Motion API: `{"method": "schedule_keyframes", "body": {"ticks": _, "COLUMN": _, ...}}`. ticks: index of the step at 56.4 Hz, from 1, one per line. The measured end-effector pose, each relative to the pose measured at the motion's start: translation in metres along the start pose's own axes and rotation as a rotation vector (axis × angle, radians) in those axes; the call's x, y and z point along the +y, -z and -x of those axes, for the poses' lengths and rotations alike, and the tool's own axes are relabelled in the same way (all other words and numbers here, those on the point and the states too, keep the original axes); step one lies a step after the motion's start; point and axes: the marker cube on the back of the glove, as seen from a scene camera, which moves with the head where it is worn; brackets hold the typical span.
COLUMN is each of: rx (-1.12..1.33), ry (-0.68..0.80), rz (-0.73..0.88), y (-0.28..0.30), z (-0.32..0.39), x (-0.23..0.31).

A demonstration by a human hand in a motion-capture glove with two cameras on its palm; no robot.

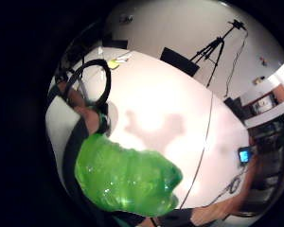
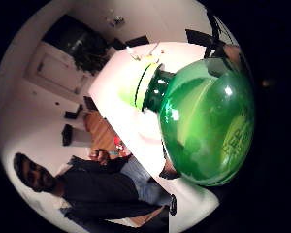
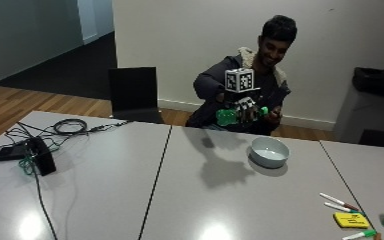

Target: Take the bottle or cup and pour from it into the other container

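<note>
Several markers (image 3: 338, 200) lie well apart from bowl (image 3: 269, 151).

- The outside view stands across the tabletop (image 3: 198, 200) from the seated person, raised a little and looking down its length at them; the right hand (image 3: 244, 111), green bottle (image 3: 228, 117) and white bowl (image 3: 269, 151) sit mid-distance.
- The thumb side palm view sits right against the green bottle (image 2: 208, 121), which fills much of it, facing along its neck toward the tabletop (image 2: 121, 111) edge and the person below.
- The little finger side palm view looks over the bottle (image 1: 125, 177) base at the tabletop (image 1: 156, 99) and a tripod (image 1: 213, 47) beyond.
- All three share bottle and tabletop.
</note>
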Motion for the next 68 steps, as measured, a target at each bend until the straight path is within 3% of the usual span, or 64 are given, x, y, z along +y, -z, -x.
{"method": "schedule_keyframes", "body": {"ticks": 20, "rx": 0.346, "ry": 0.143, "rz": 0.212, "y": -0.040, "z": 0.043, "x": -0.032}}
{"method": "schedule_keyframes", "body": {"ticks": 54, "rx": 0.876, "ry": 0.333, "rz": 0.419, "y": -0.088, "z": 0.098, "x": -0.044}}
{"method": "schedule_keyframes", "body": {"ticks": 63, "rx": 0.726, "ry": 0.443, "rz": 0.505, "y": -0.090, "z": 0.120, "x": -0.029}}
{"method": "schedule_keyframes", "body": {"ticks": 68, "rx": 0.854, "ry": 0.342, "rz": 0.412, "y": -0.093, "z": 0.111, "x": -0.040}}
